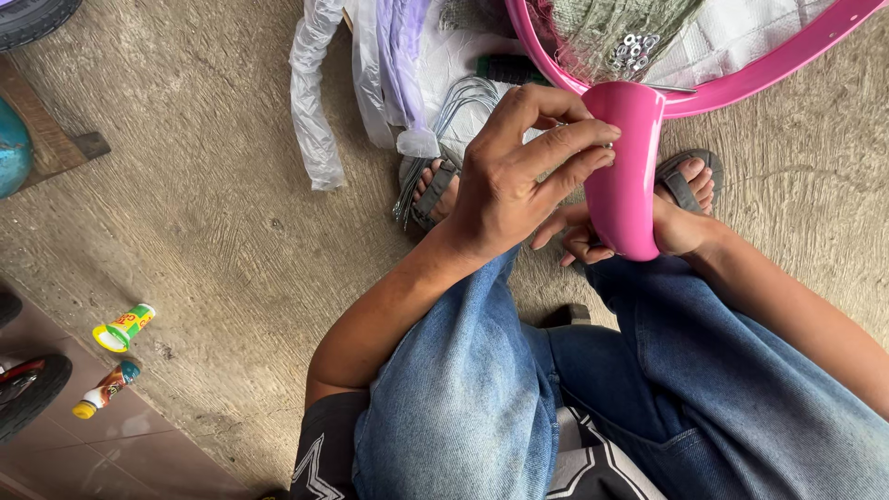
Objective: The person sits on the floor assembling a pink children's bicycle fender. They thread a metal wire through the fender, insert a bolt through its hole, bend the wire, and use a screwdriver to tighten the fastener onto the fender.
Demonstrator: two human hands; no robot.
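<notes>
A glossy pink curved rim [639, 157], like a wheel rim or fender, stands on edge in front of my knees. My right hand [681, 227] grips its lower end from behind. My left hand [523, 176] rests its fingertips against the rim's left side, pinching something small and metallic that I cannot make out. I sit in blue jeans with sandalled feet [690, 181] on the concrete floor.
A bundle of thin metal spokes [444, 120] and clear plastic bags [319, 102] lie by my left foot. Several small metal nuts [634, 51] sit on a mesh sack. Two small bottles [116, 356] lie at left near a dark tyre [28, 393].
</notes>
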